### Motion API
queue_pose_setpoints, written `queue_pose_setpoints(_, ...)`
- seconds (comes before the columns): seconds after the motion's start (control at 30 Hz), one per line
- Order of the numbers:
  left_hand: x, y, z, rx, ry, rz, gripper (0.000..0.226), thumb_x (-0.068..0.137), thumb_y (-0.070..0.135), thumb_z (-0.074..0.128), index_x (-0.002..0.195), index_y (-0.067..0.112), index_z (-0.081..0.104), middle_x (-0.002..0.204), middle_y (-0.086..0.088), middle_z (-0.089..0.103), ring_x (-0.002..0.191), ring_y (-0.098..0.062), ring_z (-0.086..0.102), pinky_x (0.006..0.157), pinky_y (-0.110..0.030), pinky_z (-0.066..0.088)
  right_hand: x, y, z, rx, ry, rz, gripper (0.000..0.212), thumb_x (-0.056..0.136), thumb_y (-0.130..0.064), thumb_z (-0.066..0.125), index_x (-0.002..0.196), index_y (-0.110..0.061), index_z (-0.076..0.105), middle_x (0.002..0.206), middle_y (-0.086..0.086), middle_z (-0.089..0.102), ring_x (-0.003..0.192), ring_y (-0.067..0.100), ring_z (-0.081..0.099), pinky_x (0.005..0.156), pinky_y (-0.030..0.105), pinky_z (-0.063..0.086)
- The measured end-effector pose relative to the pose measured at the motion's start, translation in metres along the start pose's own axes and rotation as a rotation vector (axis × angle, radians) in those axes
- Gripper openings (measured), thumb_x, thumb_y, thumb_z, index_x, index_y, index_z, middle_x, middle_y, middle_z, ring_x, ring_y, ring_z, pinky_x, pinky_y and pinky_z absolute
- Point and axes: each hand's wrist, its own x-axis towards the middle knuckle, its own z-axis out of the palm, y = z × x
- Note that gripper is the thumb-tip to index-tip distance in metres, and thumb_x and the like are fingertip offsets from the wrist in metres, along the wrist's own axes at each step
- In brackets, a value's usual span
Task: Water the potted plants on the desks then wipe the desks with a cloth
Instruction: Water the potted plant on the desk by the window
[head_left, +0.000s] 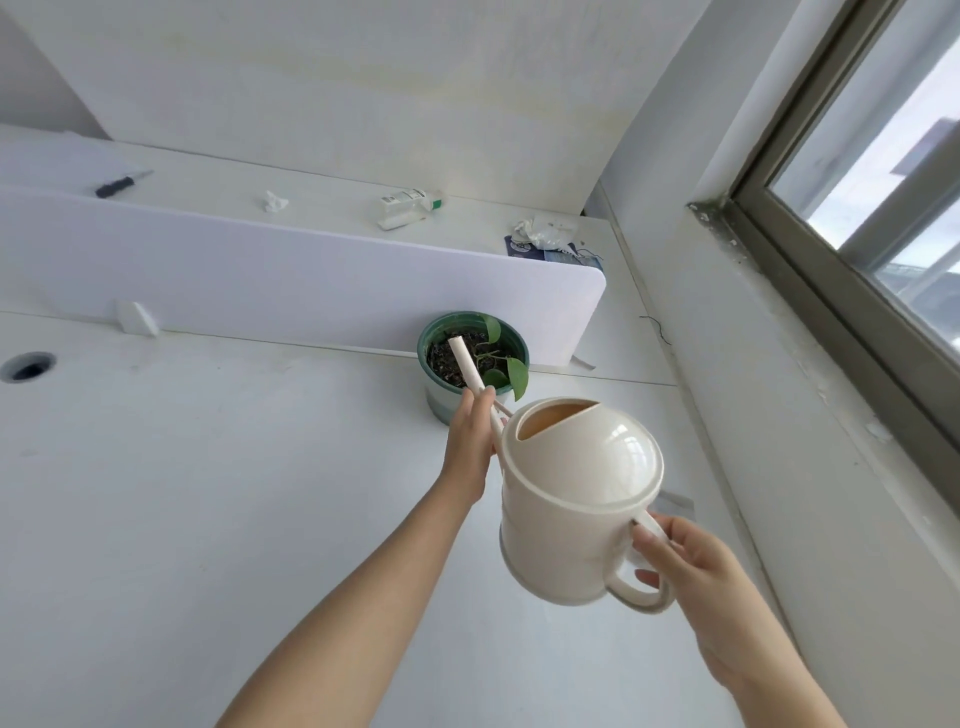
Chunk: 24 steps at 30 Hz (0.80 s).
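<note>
At the handle (643, 597), right hand (693, 577) curls round the loop of the can (576, 499): smooth cream plastic, domed top. Left hand (470, 441), nearer the pot, grips the thin straight spout (466, 366); its long axis runs up-left from the can, tip over dark soil. Pot (441, 332), round, green, with a small leafy plant, stands on the white desk (208, 493) against the divider (291, 270).

Potted plant (474, 358) on tabletop (208, 493) just before divider (291, 270); watering can (576, 499) in front, spout (466, 367) over soil; window (878, 171) right.
</note>
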Motion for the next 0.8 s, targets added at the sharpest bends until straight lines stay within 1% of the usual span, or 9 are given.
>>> queue_pose_setpoints(0.07,0.004,0.003,0.001,0.006,0.002,-0.022,0.023,0.096,0.025,0.034,0.075,0.017,0.039,0.072,-0.001,0.039,0.063,-0.012,0.04,0.056,-0.023,0.036,0.001,-0.004,0.003,0.002,0.005,0.004,0.016,0.09,-0.013,0.051,0.079,-0.011,0.062,0.077,0.002,0.063,0.08,0.019,0.055,0.082,0.035,0.043)
queue_pose_setpoints(0.17,0.009,0.006,0.002,0.012,0.012,-0.052,0.024,0.095,0.027,0.036,0.075,0.014,0.039,0.072,-0.001,0.038,0.064,-0.013,0.039,0.059,-0.027,0.034,0.004,-0.008,0.006,0.0,0.007,0.01,0.017,0.09,-0.014,0.051,0.077,-0.01,0.062,0.076,0.003,0.062,0.079,0.02,0.055,0.081,0.034,0.043)
queue_pose_setpoints(0.23,0.011,0.007,0.002,0.024,0.021,-0.058,0.026,0.095,0.027,0.037,0.073,0.014,0.038,0.069,0.0,0.037,0.064,-0.014,0.038,0.059,-0.028,0.033,0.005,-0.01,0.008,-0.003,0.007,0.009,0.016,0.089,-0.016,0.052,0.078,-0.009,0.062,0.078,0.005,0.063,0.08,0.021,0.055,0.083,0.035,0.043)
queue_pose_setpoints(0.33,0.012,0.007,0.003,0.009,0.026,-0.065,0.031,0.095,0.028,0.037,0.066,0.016,0.036,0.066,0.0,0.035,0.063,-0.015,0.036,0.062,-0.03,0.033,0.009,-0.013,0.009,-0.017,0.012,0.004,0.017,0.089,-0.018,0.053,0.078,-0.008,0.061,0.084,0.011,0.063,0.084,0.025,0.055,0.087,0.04,0.043)
queue_pose_setpoints(0.4,0.012,0.006,0.003,0.012,0.029,-0.065,0.033,0.095,0.028,0.037,0.063,0.017,0.035,0.065,-0.001,0.035,0.062,-0.015,0.035,0.063,-0.031,0.033,0.011,-0.014,0.008,-0.032,0.014,0.006,0.017,0.089,-0.02,0.053,0.079,-0.008,0.061,0.088,0.014,0.063,0.086,0.027,0.055,0.09,0.043,0.043)
queue_pose_setpoints(0.53,0.012,0.002,0.002,-0.018,0.037,-0.098,0.033,0.093,0.029,0.038,0.064,0.016,0.035,0.066,-0.001,0.035,0.064,-0.016,0.035,0.064,-0.031,0.032,0.013,-0.015,0.005,-0.043,0.016,0.01,0.018,0.088,-0.021,0.054,0.079,-0.007,0.062,0.092,0.015,0.064,0.088,0.028,0.056,0.091,0.045,0.044)
queue_pose_setpoints(0.63,0.01,-0.001,0.004,-0.021,0.04,-0.073,0.037,0.094,0.026,0.037,0.059,0.018,0.033,0.061,0.0,0.033,0.061,-0.016,0.033,0.061,-0.03,0.031,0.013,-0.015,0.002,-0.039,0.02,0.024,0.018,0.087,-0.02,0.055,0.079,-0.005,0.062,0.09,0.015,0.065,0.088,0.03,0.058,0.091,0.046,0.043)
queue_pose_setpoints(0.73,0.006,-0.006,0.007,-0.031,0.035,-0.069,0.036,0.094,0.025,0.037,0.058,0.019,0.034,0.059,0.001,0.034,0.058,-0.014,0.035,0.06,-0.028,0.032,0.01,-0.015,-0.003,-0.033,0.034,0.028,0.018,0.087,-0.019,0.054,0.078,-0.005,0.062,0.087,0.011,0.065,0.082,0.025,0.058,0.09,0.046,0.044)
queue_pose_setpoints(0.8,0.005,-0.012,0.01,-0.038,0.019,-0.083,0.033,0.091,0.029,0.039,0.06,0.018,0.034,0.06,0.001,0.034,0.059,-0.014,0.035,0.06,-0.028,0.032,0.007,-0.015,-0.007,-0.017,0.048,0.039,0.018,0.086,-0.02,0.055,0.077,-0.006,0.062,0.086,0.01,0.064,0.081,0.024,0.057,0.089,0.046,0.044)
